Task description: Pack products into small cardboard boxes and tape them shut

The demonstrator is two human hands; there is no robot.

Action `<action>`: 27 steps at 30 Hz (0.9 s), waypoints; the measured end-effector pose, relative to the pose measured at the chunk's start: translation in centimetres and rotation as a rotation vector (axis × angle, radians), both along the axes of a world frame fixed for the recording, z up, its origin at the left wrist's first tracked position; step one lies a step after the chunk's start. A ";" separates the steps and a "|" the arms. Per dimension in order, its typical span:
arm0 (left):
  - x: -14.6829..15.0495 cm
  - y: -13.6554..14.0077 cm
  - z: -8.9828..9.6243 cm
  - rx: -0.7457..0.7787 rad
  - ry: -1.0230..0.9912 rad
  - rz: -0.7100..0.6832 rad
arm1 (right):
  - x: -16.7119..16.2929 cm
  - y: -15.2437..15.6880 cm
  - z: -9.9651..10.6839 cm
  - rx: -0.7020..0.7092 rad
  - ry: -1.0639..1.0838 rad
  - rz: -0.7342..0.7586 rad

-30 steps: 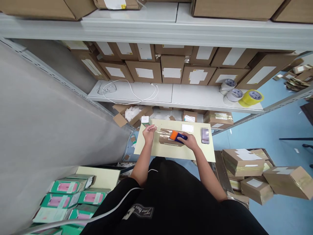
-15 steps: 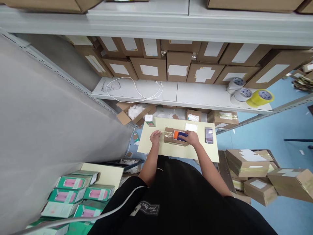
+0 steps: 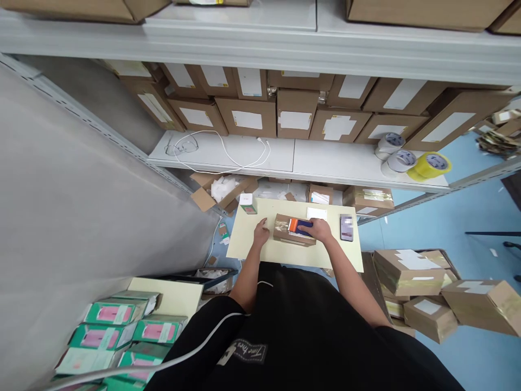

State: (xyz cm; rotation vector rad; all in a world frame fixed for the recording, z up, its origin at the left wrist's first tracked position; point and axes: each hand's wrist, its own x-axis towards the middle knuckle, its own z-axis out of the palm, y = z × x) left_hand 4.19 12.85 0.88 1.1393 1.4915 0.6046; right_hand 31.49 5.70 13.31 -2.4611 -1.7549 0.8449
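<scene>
A small brown cardboard box [image 3: 291, 237] lies on the pale yellow tabletop [image 3: 244, 239], with clear tape across the left part of its top. My right hand [image 3: 319, 230] grips an orange and dark blue tape dispenser [image 3: 293, 225] resting on top of the box. Just off the box's left end is my left hand [image 3: 261, 233], thumb and fingers apart, with nothing visible in it. A white and green carton [image 3: 248, 203] stands at the table's back left corner. Behind the box lies a white card [image 3: 316, 213], and a phone [image 3: 347, 227] is to the right.
A shelf [image 3: 325, 163] behind the table bears a white cable [image 3: 228, 155], glasses and tape rolls [image 3: 431, 165] below rows of labelled boxes. Taped boxes [image 3: 411, 269] are piled at right. Green cartons [image 3: 109, 313] sit at lower left, beside the grey wall [image 3: 101, 217].
My left hand has opened from a pinch by the box's left end, where a strip of tape ran toward it. My right hand keeps the dispenser on the box, nearly in place.
</scene>
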 end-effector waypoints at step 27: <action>4.4 -0.3 3.0 0.320 0.458 -0.815 | 7.8 -3.8 -0.9 -0.021 0.013 -0.023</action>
